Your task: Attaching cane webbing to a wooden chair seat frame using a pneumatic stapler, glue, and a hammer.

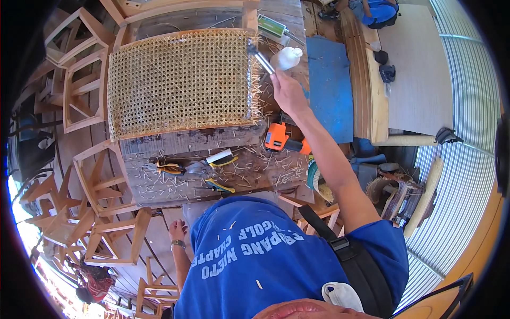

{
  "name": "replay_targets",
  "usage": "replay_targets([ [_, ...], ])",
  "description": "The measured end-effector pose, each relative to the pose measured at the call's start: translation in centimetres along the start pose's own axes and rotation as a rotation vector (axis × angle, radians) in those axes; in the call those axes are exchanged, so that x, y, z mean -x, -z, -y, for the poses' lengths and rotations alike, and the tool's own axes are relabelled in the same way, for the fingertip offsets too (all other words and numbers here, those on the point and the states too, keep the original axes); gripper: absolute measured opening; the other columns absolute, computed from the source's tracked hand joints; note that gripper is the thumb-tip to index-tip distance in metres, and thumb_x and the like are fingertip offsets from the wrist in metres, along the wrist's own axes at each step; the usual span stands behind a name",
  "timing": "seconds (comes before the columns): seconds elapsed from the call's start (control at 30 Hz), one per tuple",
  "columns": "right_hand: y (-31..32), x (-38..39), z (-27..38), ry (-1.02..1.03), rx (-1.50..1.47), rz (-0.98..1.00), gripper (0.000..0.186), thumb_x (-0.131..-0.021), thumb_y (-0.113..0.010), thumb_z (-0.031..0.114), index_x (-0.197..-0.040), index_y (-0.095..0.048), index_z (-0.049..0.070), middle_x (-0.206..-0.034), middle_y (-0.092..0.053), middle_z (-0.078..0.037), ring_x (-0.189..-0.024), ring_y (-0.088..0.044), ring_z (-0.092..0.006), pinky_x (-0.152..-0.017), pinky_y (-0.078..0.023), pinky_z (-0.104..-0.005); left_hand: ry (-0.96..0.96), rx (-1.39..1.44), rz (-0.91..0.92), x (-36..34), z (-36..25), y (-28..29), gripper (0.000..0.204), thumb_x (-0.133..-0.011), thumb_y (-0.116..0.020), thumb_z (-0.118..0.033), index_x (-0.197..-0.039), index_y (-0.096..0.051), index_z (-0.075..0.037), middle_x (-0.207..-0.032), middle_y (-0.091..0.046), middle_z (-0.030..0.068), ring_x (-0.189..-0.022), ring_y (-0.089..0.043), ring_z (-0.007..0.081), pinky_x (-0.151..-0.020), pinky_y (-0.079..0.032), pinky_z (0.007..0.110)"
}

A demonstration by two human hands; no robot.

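Observation:
A woven cane panel (178, 82) on a wooden frame lies on the worktable, its right edge frayed. My right hand (289, 93) grips a silver-handled tool (265, 64) with a dark head, a brush perhaps, at that frayed edge. Beside it are a white bottle (287, 57) and a green tube (272, 25). An orange-and-black power tool (277, 137) lies below, left of my forearm. Pliers (169, 168), snips (195, 169) and a white roll (220, 157) rest among scattered cane bits. My left hand (177, 229) hangs low beside my body, fingers loosely apart, holding nothing visible.
Wooden chair frames (98, 175) crowd the left. At right are a blue board (329, 85), stacked planks, a pale panel (419, 74) and a corrugated sheet wall (462, 159). Another person in blue (372, 10) is at the top right.

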State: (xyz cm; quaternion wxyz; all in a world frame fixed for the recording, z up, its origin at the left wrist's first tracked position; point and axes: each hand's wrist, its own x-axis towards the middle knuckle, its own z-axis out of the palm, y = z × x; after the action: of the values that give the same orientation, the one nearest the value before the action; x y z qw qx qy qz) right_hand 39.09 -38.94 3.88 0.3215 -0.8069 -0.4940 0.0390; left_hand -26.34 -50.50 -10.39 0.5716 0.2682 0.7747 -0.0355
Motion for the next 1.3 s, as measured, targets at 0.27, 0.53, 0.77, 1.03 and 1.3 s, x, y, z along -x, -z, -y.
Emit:
replay_targets([
  [0.27, -0.9, 1.4, -2.7, -0.129, 0.047, 0.208, 0.031, -0.105, -0.052, 0.025, -0.128, -0.062, 0.008, -0.086, -0.067, -0.026, -0.079, -0.067, -0.0445, -0.069, -0.051, -0.0509, -0.054, -0.018, 0.028, -0.8, 0.2, -0.7, 0.037, -0.1, -0.061, -0.039, -0.117, -0.063, -0.006, -0.094, -0.072, 0.0052, -0.071, -0.066, 0.0131, -0.058, -0.052, 0.027],
  [0.53, -0.7, 1.6, -0.4, -0.028, 0.162, 0.117, 0.035, -0.104, -0.052, 0.026, -0.13, -0.062, 0.003, -0.092, -0.07, -0.026, -0.085, -0.069, -0.0432, -0.074, -0.053, -0.0494, -0.035, 0.002, 0.036, -1.5, 1.0, -0.7, 0.036, -0.1, -0.061, -0.039, -0.113, -0.064, -0.006, -0.092, -0.072, 0.0057, -0.069, -0.066, 0.0131, -0.056, -0.051, 0.028],
  [0.77, 0.2, 2.8, 0.1, -0.04, 0.06, 0.095, 0.035, -0.104, -0.054, 0.024, -0.13, -0.061, 0.002, -0.091, -0.07, -0.025, -0.086, -0.069, -0.0406, -0.073, -0.054, -0.0467, -0.037, 0.03, 0.005, -1.8, 2.0, -0.4, 0.037, -0.1, -0.062, -0.04, -0.116, -0.063, -0.006, -0.095, -0.073, 0.0064, -0.073, -0.069, 0.0148, -0.057, -0.051, 0.029],
  [1.03, 0.3, 4.7, 0.5, -0.116, 0.061, 0.191, 0.035, -0.103, -0.057, 0.021, -0.133, -0.06, 0.004, -0.095, -0.07, -0.026, -0.087, -0.069, -0.0417, -0.073, -0.054, -0.0457, -0.064, -0.057, 0.063, -2.5, 2.6, -0.6, 0.04, -0.099, -0.062, -0.043, -0.113, -0.065, -0.006, -0.095, -0.073, 0.0066, -0.072, -0.068, 0.0149, -0.058, -0.052, 0.03],
  [1.3, 0.5, 6.0, 0.4, -0.107, 0.032, 0.177, 0.037, -0.102, -0.058, 0.021, -0.135, -0.059, 0.004, -0.098, -0.07, -0.024, -0.088, -0.07, -0.0398, -0.074, -0.055, -0.0448, -0.097, -0.064, 0.096, -2.9, 1.6, 0.1, 0.04, -0.099, -0.061, -0.044, -0.109, -0.066, -0.005, -0.093, -0.072, 0.0057, -0.071, -0.067, 0.0136, -0.059, -0.052, 0.029],
])
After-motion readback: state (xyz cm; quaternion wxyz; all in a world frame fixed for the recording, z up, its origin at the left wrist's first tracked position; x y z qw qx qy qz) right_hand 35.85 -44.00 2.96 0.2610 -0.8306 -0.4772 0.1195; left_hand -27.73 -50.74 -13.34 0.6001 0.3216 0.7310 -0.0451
